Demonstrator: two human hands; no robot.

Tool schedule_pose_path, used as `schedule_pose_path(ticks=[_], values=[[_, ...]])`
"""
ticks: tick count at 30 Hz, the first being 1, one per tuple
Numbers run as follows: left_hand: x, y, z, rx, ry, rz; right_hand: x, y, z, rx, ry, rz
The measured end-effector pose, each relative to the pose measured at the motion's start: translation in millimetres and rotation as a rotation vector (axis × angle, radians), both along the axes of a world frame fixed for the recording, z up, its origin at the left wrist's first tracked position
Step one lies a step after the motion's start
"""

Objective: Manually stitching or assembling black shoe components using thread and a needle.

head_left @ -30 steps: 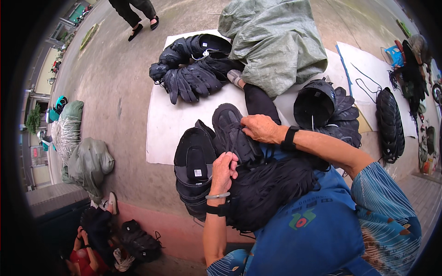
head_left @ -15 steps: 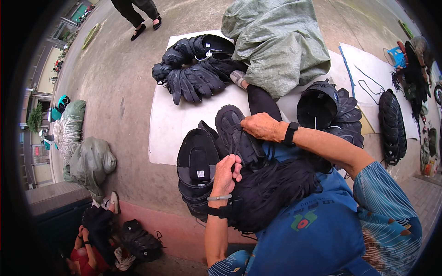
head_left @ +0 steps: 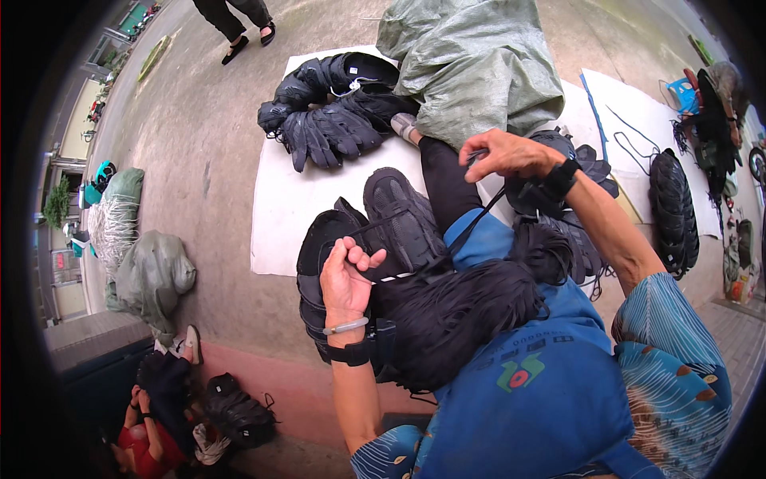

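Observation:
A black shoe upper [head_left: 403,227] lies toe away from me before my lap. A black shoelace [head_left: 481,215] runs from near the upper up to my right hand [head_left: 515,156], which is raised to the right with its fingers pinched on it. Lower and to the left, my left hand [head_left: 347,275] has curled fingers, with a lace stretched from the upper to them. Beneath that hand, several nested black shoe uppers [head_left: 313,247] are partly hidden. Across my blue apron [head_left: 519,399] lies a thick bundle of black laces [head_left: 471,315].
Black uppers [head_left: 335,140] curve in a row on a white sheet [head_left: 275,219]. Beyond my leg stands a grey-green sack [head_left: 479,72]; more uppers [head_left: 674,207] lie at the right. One person [head_left: 152,439] sits at the lower left; another's legs [head_left: 235,24] show far off.
My right hand has moved up and right from the shoe upper, drawing the lace out. My left hand has shifted left, away from the upper.

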State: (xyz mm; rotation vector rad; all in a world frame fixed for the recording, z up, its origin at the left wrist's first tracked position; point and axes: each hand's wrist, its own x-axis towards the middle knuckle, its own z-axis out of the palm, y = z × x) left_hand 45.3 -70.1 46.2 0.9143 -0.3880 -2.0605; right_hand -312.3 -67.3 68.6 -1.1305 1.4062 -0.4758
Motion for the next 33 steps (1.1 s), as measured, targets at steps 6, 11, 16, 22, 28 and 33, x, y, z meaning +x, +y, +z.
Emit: schedule_pose_path(ticks=[6, 11, 16, 22, 28, 33], values=[[38.3, -22.5, -15.6, 0.051, 0.293, 0.168, -106.4, 33.8, 1.1, -0.177, -0.429, -0.987], [36.9, -9.6, -15.7, 0.068, 0.214, 0.141, -191.0, 75.9, -3.9, -0.329, -0.768, -1.537], [19.7, -11.6, 2.5, -0.001, 0.144, 0.077, -199.8, 92.4, 1.6, -0.382, -1.091, -1.403], [20.1, -4.2, 8.7, 0.081, 0.066, 0.111, -172.5, 96.2, 32.1, -0.415, -1.246, -1.108], [24.0, 2.8, 5.3, 0.131, 0.011, 0.124, -165.5, 94.3, 39.7, -0.466, -1.289, -0.944], [18.1, 9.3, 19.1, 0.052, 0.003, 0.006, -157.8, 87.0, 46.9, -0.476, -0.973, -1.118]])
